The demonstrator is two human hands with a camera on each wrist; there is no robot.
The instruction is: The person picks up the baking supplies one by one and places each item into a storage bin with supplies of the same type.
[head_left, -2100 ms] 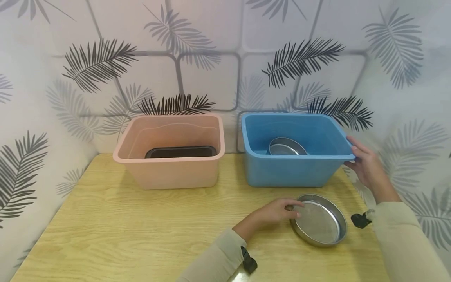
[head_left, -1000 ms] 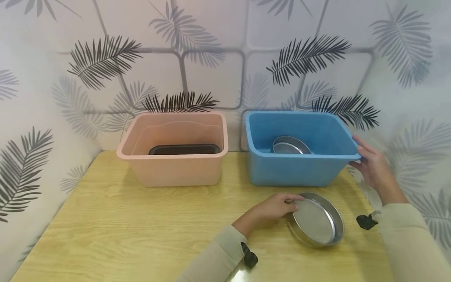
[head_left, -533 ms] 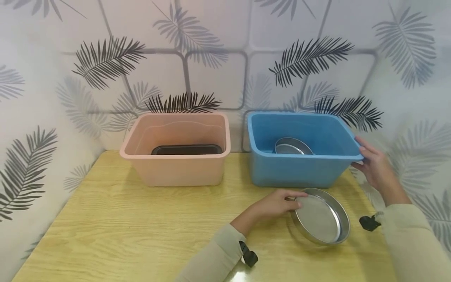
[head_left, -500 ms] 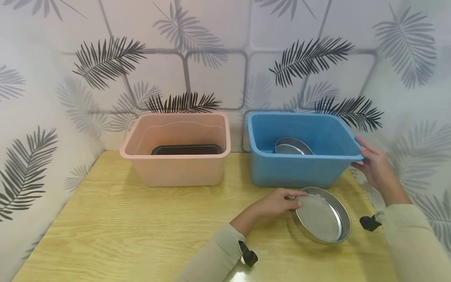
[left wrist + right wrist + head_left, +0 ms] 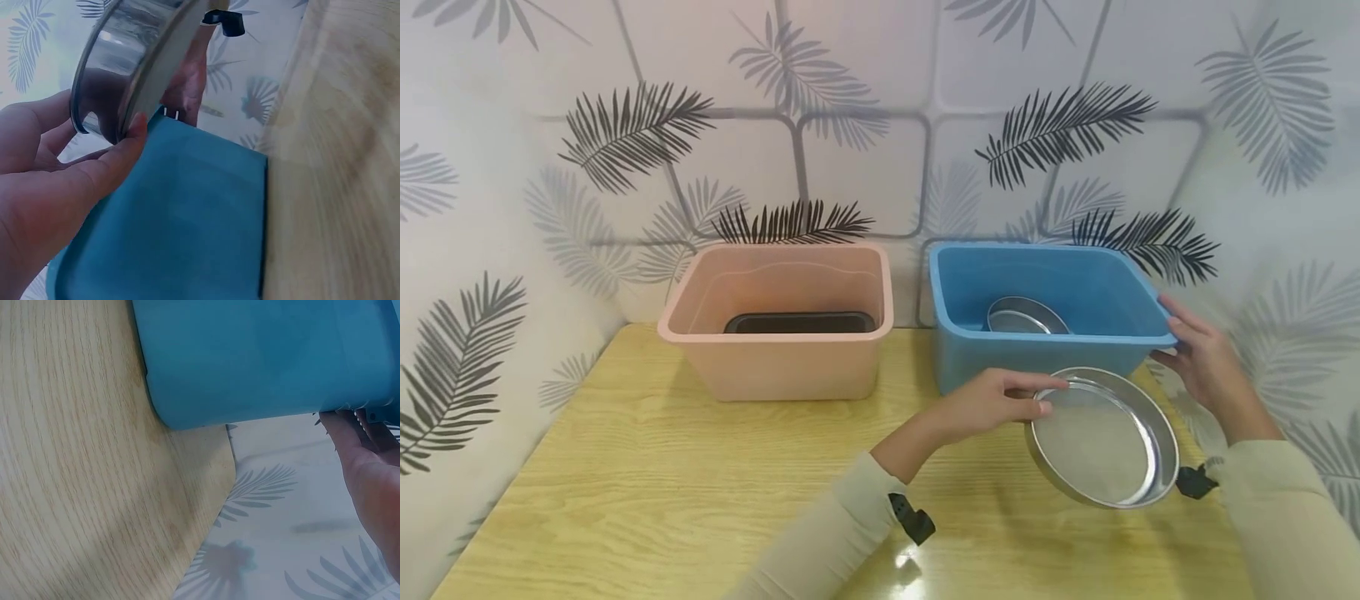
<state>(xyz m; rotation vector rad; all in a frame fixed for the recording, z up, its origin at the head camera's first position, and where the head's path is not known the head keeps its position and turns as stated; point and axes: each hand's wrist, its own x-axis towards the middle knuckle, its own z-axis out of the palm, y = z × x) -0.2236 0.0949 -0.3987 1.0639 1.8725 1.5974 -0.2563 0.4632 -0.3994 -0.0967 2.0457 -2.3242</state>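
Observation:
My left hand (image 5: 981,406) pinches the left rim of a round, shallow metal pan (image 5: 1101,442), thumb on one side and fingers on the other. The pan hangs tilted above the table, overlapping the front of the blue plastic bin (image 5: 1030,358) in the head view. Its shiny wall shows close up in the left wrist view. My right hand (image 5: 1206,367) grips the bin's right rim; in the right wrist view its fingertips tuck in under that rim. A second round metal pan (image 5: 1028,317) leans inside the blue bin, its lower part hidden.
Left of the blue bin stands a pink bin (image 5: 790,367) with a black tray (image 5: 801,322) inside. Both bins are near the back of the wooden table (image 5: 700,483), close to a leaf-patterned wall (image 5: 865,75). The table's right edge runs close beside the blue bin.
My left hand has taken the metal pan by its left rim, raised it off the table and tilted it, moving it up and to the right. My right hand keeps its hold on the blue bin.

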